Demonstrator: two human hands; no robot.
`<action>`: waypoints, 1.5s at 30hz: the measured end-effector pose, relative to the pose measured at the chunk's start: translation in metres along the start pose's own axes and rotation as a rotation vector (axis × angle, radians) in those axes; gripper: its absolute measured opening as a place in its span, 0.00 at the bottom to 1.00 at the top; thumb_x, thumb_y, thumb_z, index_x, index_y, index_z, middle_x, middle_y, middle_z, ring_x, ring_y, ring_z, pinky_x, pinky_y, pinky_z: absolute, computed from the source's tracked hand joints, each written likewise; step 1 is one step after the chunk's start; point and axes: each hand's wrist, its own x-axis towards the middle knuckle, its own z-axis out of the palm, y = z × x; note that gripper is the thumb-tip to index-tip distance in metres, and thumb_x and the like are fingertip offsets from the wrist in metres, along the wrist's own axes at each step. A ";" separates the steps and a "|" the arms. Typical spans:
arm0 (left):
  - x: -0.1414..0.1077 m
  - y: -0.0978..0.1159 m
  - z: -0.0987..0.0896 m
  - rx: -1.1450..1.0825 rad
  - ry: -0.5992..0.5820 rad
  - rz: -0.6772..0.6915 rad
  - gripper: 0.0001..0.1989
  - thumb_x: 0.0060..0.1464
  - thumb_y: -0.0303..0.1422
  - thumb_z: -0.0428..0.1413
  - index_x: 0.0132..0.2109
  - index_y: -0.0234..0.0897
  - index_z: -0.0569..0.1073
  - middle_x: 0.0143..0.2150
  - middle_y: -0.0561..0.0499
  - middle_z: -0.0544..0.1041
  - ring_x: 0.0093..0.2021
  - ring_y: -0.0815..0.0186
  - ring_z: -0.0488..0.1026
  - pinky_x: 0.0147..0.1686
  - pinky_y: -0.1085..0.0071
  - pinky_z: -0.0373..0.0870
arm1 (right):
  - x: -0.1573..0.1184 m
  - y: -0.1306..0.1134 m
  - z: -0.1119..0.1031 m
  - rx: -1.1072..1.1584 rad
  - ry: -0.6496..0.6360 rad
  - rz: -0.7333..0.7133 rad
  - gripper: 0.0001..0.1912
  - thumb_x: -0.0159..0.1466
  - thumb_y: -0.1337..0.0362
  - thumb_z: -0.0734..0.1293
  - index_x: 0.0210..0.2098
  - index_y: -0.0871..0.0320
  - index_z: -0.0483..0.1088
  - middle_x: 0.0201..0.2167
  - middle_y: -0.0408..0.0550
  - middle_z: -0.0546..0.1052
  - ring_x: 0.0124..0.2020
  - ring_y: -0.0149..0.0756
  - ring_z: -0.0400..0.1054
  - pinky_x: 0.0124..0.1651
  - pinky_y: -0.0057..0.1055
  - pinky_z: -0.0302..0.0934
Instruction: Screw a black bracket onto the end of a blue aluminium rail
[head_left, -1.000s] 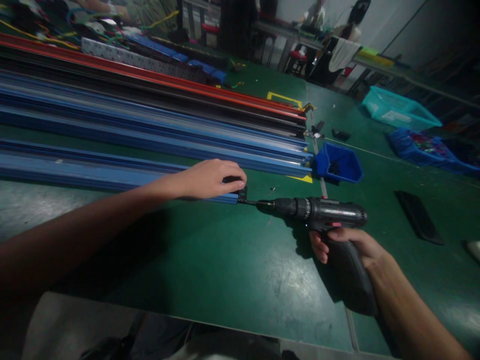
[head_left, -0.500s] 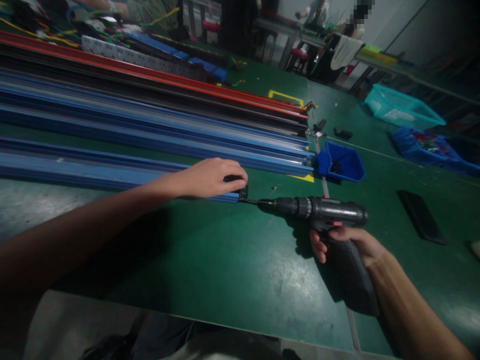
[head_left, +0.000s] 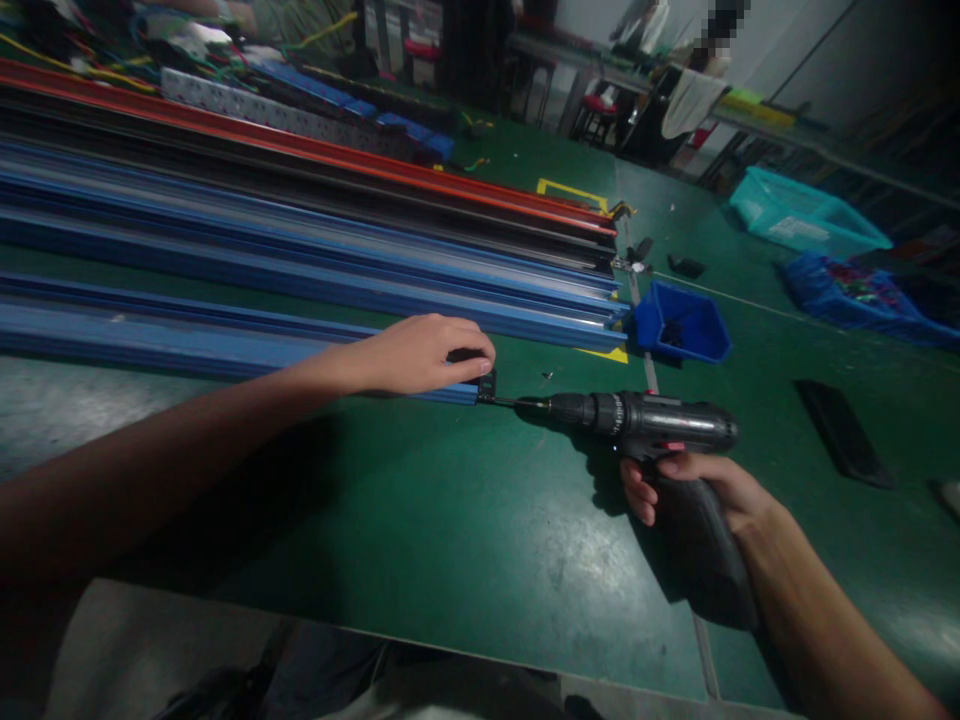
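My right hand (head_left: pixel 697 485) is wrapped round the grip of a black cordless drill (head_left: pixel 652 418), which lies level and points left. Its long thin bit reaches a small black bracket (head_left: pixel 487 384) at the end of the nearest blue metal profile (head_left: pixel 187 335). Over that same end lies my left hand (head_left: pixel 427 355), closed on the profile, with thumb and fingers beside the bracket. The palm hides part of the profile and bracket. A few small screws (head_left: pixel 547 376) rest on the green table just beyond the bit.
Behind lie more blue profiles (head_left: pixel 375 260), black ones and a red profile (head_left: pixel 337 145). To the right are a blue bin (head_left: pixel 682 325) with small dark parts, a teal basket (head_left: pixel 806 215) and a black flat case (head_left: pixel 844 430). Wires and a person's arm show at far left.
A small light now shows on the drill near the trigger. Both hands and the profile have hardly moved.
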 end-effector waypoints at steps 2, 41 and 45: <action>0.000 0.000 0.000 -0.004 0.001 -0.001 0.18 0.75 0.44 0.53 0.51 0.40 0.84 0.51 0.49 0.85 0.50 0.62 0.79 0.52 0.68 0.68 | 0.000 0.000 0.001 0.010 -0.006 -0.001 0.15 0.68 0.60 0.75 0.45 0.67 0.84 0.33 0.53 0.82 0.36 0.43 0.82 0.43 0.34 0.75; 0.000 0.000 0.000 0.012 0.000 0.002 0.20 0.76 0.45 0.51 0.53 0.39 0.83 0.53 0.47 0.84 0.52 0.60 0.80 0.53 0.66 0.69 | 0.001 -0.002 0.003 0.070 -0.027 0.028 0.17 0.67 0.60 0.73 0.47 0.69 0.84 0.38 0.59 0.85 0.41 0.47 0.85 0.50 0.37 0.77; 0.000 -0.001 0.001 0.021 -0.001 0.000 0.20 0.76 0.45 0.51 0.54 0.39 0.83 0.54 0.47 0.84 0.53 0.60 0.80 0.54 0.65 0.69 | 0.001 -0.001 0.004 0.144 -0.048 0.061 0.21 0.67 0.60 0.74 0.52 0.69 0.84 0.45 0.62 0.87 0.48 0.48 0.85 0.57 0.39 0.77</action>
